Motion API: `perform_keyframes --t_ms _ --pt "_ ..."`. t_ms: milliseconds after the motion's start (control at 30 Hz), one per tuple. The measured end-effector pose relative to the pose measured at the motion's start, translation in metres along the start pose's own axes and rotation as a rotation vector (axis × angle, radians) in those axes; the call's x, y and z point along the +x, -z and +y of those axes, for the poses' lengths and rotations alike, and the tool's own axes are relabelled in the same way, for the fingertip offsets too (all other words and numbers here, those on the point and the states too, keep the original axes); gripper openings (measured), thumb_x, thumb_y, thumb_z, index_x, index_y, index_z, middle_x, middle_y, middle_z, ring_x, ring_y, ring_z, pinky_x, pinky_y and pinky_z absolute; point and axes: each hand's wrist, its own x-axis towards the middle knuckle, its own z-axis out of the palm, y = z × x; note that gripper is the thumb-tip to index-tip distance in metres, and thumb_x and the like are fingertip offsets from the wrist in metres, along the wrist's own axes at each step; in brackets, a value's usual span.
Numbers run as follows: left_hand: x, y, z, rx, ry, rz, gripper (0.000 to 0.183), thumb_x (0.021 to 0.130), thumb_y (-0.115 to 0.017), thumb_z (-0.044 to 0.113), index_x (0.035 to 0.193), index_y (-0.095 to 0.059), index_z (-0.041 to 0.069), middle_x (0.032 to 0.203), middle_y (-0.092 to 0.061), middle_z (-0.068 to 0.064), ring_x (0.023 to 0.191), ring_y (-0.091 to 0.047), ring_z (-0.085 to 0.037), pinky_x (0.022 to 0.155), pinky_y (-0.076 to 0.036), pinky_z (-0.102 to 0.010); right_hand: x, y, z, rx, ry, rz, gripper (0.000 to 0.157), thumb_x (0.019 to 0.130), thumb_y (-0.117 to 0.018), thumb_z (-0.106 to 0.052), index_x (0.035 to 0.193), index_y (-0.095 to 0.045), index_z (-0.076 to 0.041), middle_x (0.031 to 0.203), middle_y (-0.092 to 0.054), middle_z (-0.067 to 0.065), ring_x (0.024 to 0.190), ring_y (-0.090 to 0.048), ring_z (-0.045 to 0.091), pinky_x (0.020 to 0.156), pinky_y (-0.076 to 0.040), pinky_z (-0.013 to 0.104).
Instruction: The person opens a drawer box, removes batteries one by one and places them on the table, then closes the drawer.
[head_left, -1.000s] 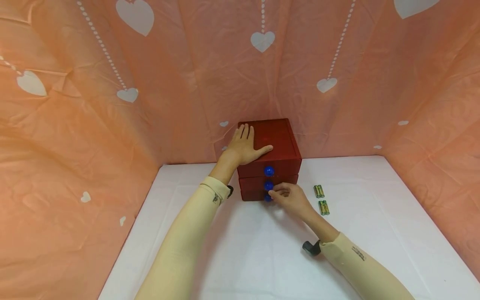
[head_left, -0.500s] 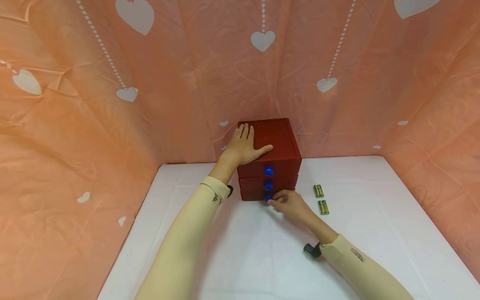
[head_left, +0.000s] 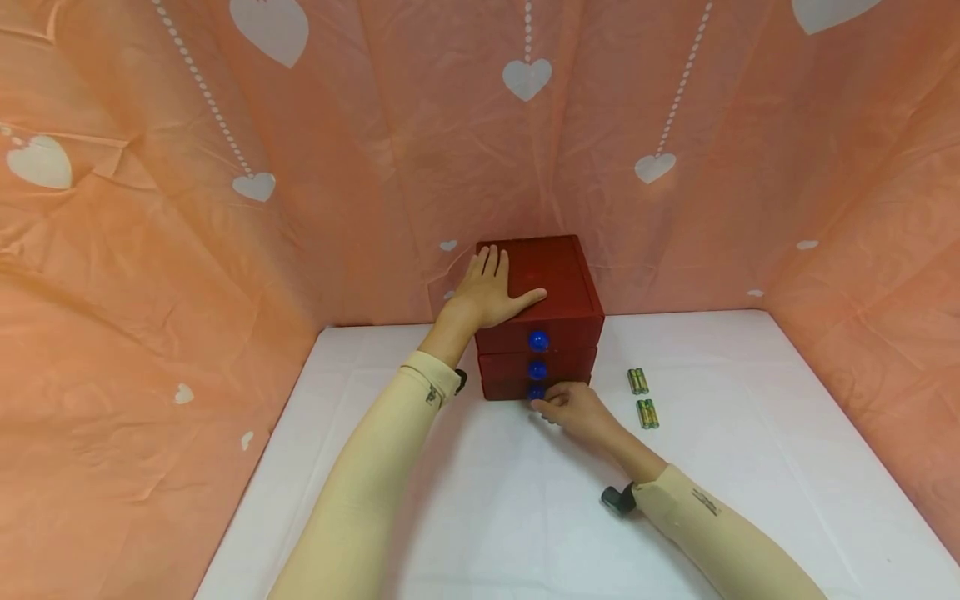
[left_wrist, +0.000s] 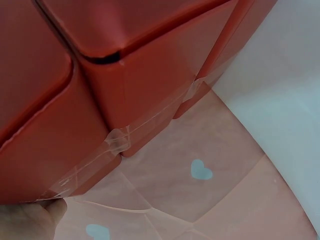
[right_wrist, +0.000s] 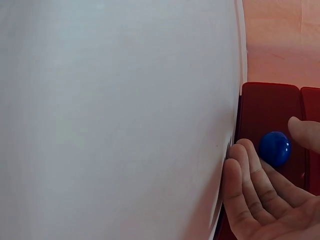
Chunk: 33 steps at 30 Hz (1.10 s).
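Note:
A dark red chest of drawers [head_left: 555, 275] stands at the back of the white table in the head view, with three blue round knobs down its front. My left hand [head_left: 487, 296] lies flat on its top near the left edge, fingers spread. My right hand [head_left: 577, 410] is at the lowest knob [head_left: 536, 392]. In the right wrist view that blue knob [right_wrist: 275, 148] sits between my thumb [right_wrist: 305, 134] and fingers [right_wrist: 255, 185], which are loosely bent, with a gap between thumb and knob. All drawers look closed.
Two pairs of green-and-gold batteries [head_left: 638, 382] lie right of the chest on the white table [head_left: 495, 500]. An orange curtain [head_left: 375, 150] with white hearts hangs behind and at the sides. Clear tape [left_wrist: 120, 141] runs along the chest's side.
My right hand has lowered from between the middle and lowest knobs to the lowest one. My left hand has stayed on the chest's top. The batteries have not moved.

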Motion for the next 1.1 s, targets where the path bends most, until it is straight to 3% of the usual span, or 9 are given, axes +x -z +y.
perform_keyframes --t_ms 400,767,1100 --pt "0.0008 -0.0007 -0.0009 0.004 0.001 -0.004 0.110 0.102 -0.034 0.081 0.172 -0.003 0.002 0.180 0.003 -0.019 0.167 0.007 -0.032 0.134 0.006 -0.041 0.0063 -0.0043 0.0007 0.058 -0.051 0.020 0.030 0.105 -0.072 -0.026 0.107 -0.078 0.003 0.086 -0.077 0.006 0.076 -0.069 0.019 0.067 -0.058 0.028" --pt "0.0011 0.0001 0.0003 0.008 -0.001 -0.004 0.110 0.102 -0.034 0.082 0.172 -0.003 0.002 0.180 0.003 -0.019 0.167 0.007 -0.032 0.134 0.006 -0.041 0.0075 -0.0060 0.0025 0.050 -0.011 0.054 0.036 0.105 -0.072 -0.030 0.095 -0.081 0.004 0.080 -0.077 0.010 0.070 -0.069 0.019 0.063 -0.058 0.029" --pt "0.0004 0.0003 0.0002 0.000 0.004 -0.009 0.110 0.102 -0.034 0.082 0.172 -0.003 0.002 0.180 0.003 -0.018 0.167 0.008 -0.032 0.134 0.006 -0.041 0.0074 -0.0068 0.0018 0.069 -0.036 0.069 0.035 0.104 -0.073 -0.029 0.093 -0.081 0.004 0.079 -0.077 0.010 0.070 -0.071 0.020 0.063 -0.060 0.029"
